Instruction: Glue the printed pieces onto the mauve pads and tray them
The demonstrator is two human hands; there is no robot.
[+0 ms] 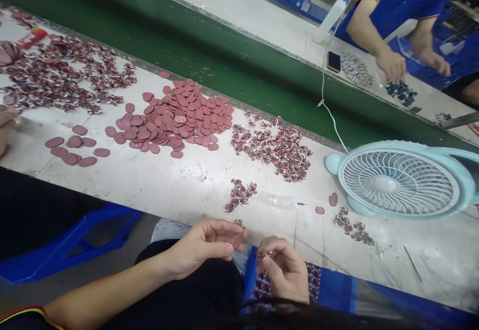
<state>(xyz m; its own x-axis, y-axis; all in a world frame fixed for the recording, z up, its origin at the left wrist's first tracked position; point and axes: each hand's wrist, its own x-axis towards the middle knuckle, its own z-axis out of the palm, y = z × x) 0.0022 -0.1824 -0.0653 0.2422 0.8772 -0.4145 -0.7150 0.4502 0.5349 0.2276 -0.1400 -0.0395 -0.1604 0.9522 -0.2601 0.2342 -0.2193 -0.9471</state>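
Note:
My left hand [209, 245] is closed on a flat reddish oval piece [237, 240], pinched between thumb and fingers over the table's near edge. To its right, my right hand [282, 267] pinches a tiny dark red and white part [267, 253], too small to make out fully. The two hands are a short gap apart. Just beyond them lies a small cluster of similar tiny parts [240, 195]. A clear bottle with a needle tip [282, 201] rests on its side nearby. Below my right hand, rows of dark red pieces [313, 277] fill a blue tray [337, 287].
A large heap of reddish oval pieces [179, 118] covers the middle of the white table [168, 182]. Piles of tiny parts [277, 148] flank it. A light blue fan [400, 180] lies at right. A co-worker's hands [391, 65] handle dark pieces across the green belt [209, 55].

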